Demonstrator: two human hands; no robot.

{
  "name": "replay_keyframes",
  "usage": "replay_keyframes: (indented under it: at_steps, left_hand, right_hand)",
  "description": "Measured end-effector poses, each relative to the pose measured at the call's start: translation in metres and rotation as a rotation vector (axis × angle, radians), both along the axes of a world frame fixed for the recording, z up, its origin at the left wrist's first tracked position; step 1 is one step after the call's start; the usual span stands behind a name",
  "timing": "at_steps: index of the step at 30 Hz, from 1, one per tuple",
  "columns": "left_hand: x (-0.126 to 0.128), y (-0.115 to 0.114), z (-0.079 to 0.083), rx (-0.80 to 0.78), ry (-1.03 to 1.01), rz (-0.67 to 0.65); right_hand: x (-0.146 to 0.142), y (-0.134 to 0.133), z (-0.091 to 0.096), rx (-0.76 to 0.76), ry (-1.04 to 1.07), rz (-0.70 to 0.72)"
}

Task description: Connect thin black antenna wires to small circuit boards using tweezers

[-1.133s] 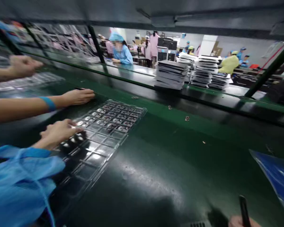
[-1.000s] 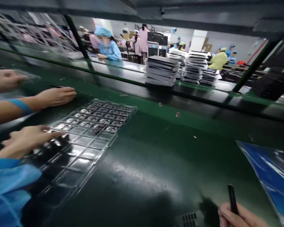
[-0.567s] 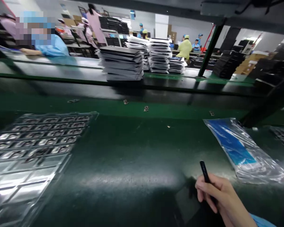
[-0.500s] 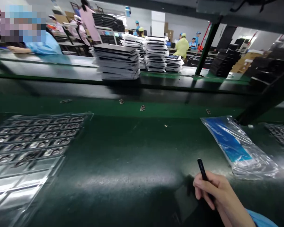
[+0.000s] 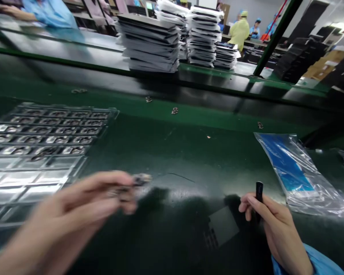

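Note:
My left hand, smeared by motion, pinches a small metal-and-black component between thumb and fingers; its exact kind is too blurred to make out. A thin dark strand shows to the right of that component. On the other side, my right hand grips a black pen-shaped tool, its blunt end pointing up and its lower end hidden. Left of the bench lies a clear plastic tray, with similar small parts in its far rows and bare compartments nearer me.
A clear bag with a blue sheet lies at right. Several small parts, one a metal piece, sit along the bench's back strip. Beyond stand stacked grey sheets and a green post. A co-worker's blue sleeve shows at upper left.
My left hand has come into view from the lower left, holding the component. The view has tilted down. My right hand keeps its hold on the black tool.

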State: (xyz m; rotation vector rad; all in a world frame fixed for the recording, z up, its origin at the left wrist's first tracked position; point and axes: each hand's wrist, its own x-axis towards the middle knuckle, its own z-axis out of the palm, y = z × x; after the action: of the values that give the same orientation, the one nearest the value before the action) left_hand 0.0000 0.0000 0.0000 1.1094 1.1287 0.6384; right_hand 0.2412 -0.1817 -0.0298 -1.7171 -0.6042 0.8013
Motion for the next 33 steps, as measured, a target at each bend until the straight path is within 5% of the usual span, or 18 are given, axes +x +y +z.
replay_keyframes:
  at_steps: [4, 6, 11, 16, 33]
  left_hand:
    - [0.050, -0.032, 0.001, -0.155, -0.208, -0.384]
    - [0.071, -0.041, -0.007, -0.212, -0.255, -0.475]
    - [0.087, -0.060, -0.026, -0.268, -0.395, -0.538]
    - [0.087, -0.063, -0.022, -0.252, -0.334, -0.570]
    - [0.081, -0.061, -0.021, -0.419, -0.402, -0.695]
  right_hand:
    - [-0.007, 0.001, 0.006, -0.064, 0.020, 0.048]
    - [-0.014, 0.005, 0.011, -0.093, 0.065, 0.113]
    - [-0.027, 0.022, 0.018, -0.122, 0.280, 0.269]
    - [-0.031, 0.029, 0.022, -0.088, 0.380, 0.120]
    - [-0.024, 0.017, 0.017, -0.012, 0.054, 0.246]
